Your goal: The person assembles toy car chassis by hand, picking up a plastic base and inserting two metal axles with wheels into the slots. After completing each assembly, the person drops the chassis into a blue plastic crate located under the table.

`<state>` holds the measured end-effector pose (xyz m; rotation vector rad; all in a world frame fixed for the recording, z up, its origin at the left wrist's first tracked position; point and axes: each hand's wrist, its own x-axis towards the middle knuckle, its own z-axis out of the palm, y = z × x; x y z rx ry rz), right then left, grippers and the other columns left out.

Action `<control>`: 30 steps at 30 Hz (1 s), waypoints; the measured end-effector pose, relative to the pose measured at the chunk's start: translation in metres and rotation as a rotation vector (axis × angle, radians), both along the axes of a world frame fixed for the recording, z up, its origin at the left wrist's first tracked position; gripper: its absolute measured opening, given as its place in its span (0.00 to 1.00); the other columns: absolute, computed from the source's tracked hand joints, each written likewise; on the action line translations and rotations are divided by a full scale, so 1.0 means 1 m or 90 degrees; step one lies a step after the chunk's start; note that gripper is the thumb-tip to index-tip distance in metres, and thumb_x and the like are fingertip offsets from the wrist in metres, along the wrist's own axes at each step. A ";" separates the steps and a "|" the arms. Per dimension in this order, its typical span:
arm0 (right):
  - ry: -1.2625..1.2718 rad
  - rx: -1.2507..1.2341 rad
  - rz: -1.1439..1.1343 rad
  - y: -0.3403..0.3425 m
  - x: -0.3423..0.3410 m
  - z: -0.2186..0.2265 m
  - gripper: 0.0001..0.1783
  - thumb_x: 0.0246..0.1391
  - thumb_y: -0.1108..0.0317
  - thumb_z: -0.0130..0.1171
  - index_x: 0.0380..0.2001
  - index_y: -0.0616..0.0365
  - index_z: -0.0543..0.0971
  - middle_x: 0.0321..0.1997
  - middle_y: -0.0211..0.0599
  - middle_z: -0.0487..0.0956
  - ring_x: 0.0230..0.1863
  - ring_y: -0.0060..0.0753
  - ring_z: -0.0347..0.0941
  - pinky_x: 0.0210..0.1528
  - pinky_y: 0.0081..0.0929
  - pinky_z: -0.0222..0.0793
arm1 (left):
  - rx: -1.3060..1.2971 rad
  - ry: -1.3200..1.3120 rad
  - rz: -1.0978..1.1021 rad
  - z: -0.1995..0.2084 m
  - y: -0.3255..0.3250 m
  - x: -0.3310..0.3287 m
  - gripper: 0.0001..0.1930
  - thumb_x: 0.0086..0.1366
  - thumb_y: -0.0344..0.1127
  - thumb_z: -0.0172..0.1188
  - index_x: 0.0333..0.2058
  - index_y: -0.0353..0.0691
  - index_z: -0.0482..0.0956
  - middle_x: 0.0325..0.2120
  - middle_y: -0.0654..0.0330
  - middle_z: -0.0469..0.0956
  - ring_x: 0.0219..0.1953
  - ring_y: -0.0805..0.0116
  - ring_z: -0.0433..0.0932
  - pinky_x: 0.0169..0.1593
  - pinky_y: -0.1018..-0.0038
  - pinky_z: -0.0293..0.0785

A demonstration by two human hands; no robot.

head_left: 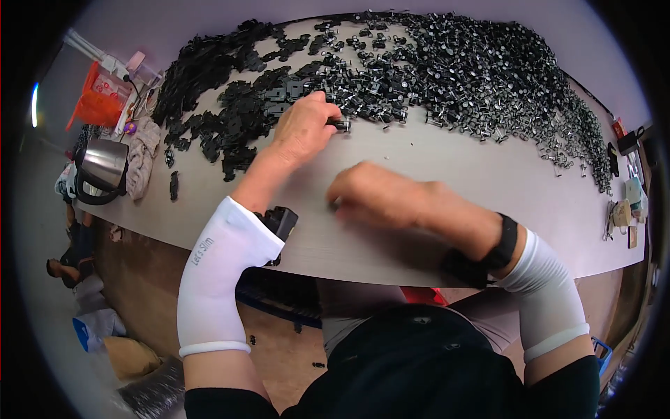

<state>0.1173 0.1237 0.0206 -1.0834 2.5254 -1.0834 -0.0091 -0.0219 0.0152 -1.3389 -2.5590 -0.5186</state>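
Note:
My left hand (306, 127) reaches to the front edge of the heap, thumb and fingers pinched on a small black-and-silver roller part (342, 126). Just beyond it lie flat dark-grey plastic pieces (285, 92). Closer to me, my right hand (380, 197) hovers over the pale table (412, 255), smeared by motion. Its fingers are curled together, and a dark bit shows at the fingertips, too blurred to name. A large heap of small black parts with shiny silver pins (481, 77) spreads across the far middle and right.
Black flat plastic parts (216, 119) cover the far left. A steel kettle (103, 167) stands by a crumpled cloth (143, 155) at the left edge, with an orange bag (98, 105) behind. A cup (620, 213) sits far right. Another person (70, 255) is beyond the table's left side.

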 end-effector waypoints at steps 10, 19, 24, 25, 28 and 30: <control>-0.110 -0.484 -0.503 0.027 -0.024 -0.003 0.08 0.50 0.71 0.61 0.33 0.64 0.79 0.24 0.32 0.78 0.20 0.14 0.69 0.18 0.14 0.65 | 0.359 -0.565 0.075 0.001 0.025 0.055 0.04 0.55 0.27 0.60 0.29 0.33 0.79 0.19 0.66 0.75 0.19 0.83 0.69 0.23 0.84 0.65; 0.066 -0.246 -0.426 0.061 -0.009 -0.005 0.07 0.44 0.75 0.61 0.30 0.67 0.78 0.26 0.41 0.78 0.27 0.29 0.74 0.29 0.25 0.71 | 0.060 -0.037 0.156 0.014 -0.077 0.050 0.09 0.49 0.22 0.59 0.32 0.36 0.79 0.24 0.56 0.74 0.26 0.60 0.75 0.31 0.70 0.72; -0.048 -0.202 -0.422 0.089 -0.007 -0.011 0.08 0.44 0.74 0.60 0.30 0.66 0.77 0.31 0.45 0.79 0.33 0.34 0.76 0.37 0.28 0.71 | -0.121 0.022 0.170 0.032 -0.107 0.044 0.13 0.45 0.23 0.64 0.34 0.37 0.81 0.28 0.55 0.70 0.35 0.58 0.69 0.40 0.68 0.68; -0.047 -0.209 -0.426 0.089 -0.007 -0.011 0.08 0.44 0.74 0.60 0.30 0.66 0.77 0.31 0.45 0.79 0.33 0.34 0.76 0.37 0.28 0.71 | -0.126 0.026 0.165 0.031 -0.103 0.040 0.13 0.45 0.23 0.64 0.34 0.37 0.81 0.28 0.55 0.70 0.35 0.58 0.69 0.40 0.68 0.68; -0.024 -0.211 -0.380 0.088 -0.011 -0.017 0.08 0.46 0.74 0.59 0.30 0.67 0.77 0.29 0.43 0.79 0.29 0.32 0.76 0.33 0.27 0.72 | -0.084 0.029 0.167 0.023 -0.089 0.023 0.10 0.48 0.25 0.63 0.33 0.38 0.81 0.28 0.55 0.71 0.36 0.58 0.68 0.41 0.68 0.67; -0.106 -0.260 -0.386 0.091 -0.011 -0.015 0.07 0.47 0.74 0.58 0.30 0.67 0.76 0.27 0.41 0.78 0.27 0.29 0.75 0.30 0.26 0.72 | -0.043 0.044 0.181 0.022 -0.082 0.010 0.08 0.49 0.25 0.62 0.31 0.37 0.81 0.28 0.55 0.71 0.37 0.57 0.69 0.42 0.68 0.67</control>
